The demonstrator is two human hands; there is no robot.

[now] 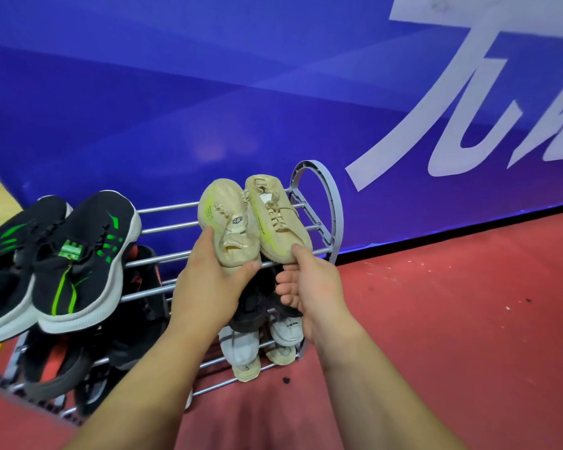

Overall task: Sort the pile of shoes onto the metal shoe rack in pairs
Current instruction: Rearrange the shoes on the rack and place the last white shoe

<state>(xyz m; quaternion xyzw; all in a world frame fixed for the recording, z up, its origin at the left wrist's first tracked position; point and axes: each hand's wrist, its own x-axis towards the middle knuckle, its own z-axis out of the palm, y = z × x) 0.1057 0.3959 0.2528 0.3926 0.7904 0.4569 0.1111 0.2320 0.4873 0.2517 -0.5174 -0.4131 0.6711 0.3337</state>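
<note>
Both beige sneakers are up at the right end of the top shelf of the shoe rack (335, 206), side by side and touching. Their toes point at the blue banner (176, 92) behind.

The left hand (208, 280) is grasping the left beige sneaker (225, 222) by the heel, with the thumb across the back and a finger running up the outer side. The right hand (312, 287) has its thumb on the back edge of the right beige sneaker (277, 212). The rest of its fingers are curled just below, so it reads as a pinch on the heel, though whatever's under the sole is hidden. The heels sit right at the front rail. Honestly can't tell if the rails or the hands are carrying the weight.

Over at the left end of that same shelf there's a pair of black-and-green sneakers (78, 261), pressed together with white soles toward the camera.

The lower shelves are fuller:
- The black-and-red shoes (140, 271) sit toward the left and middle.
- A black shoe (254, 306) is directly under the hands.
- A pale grey pair (241, 345) is below that.
- Another beige pair (247, 368) is at the bottom shelf's right end.

The whole thing stands on a red floor (436, 319).
</note>
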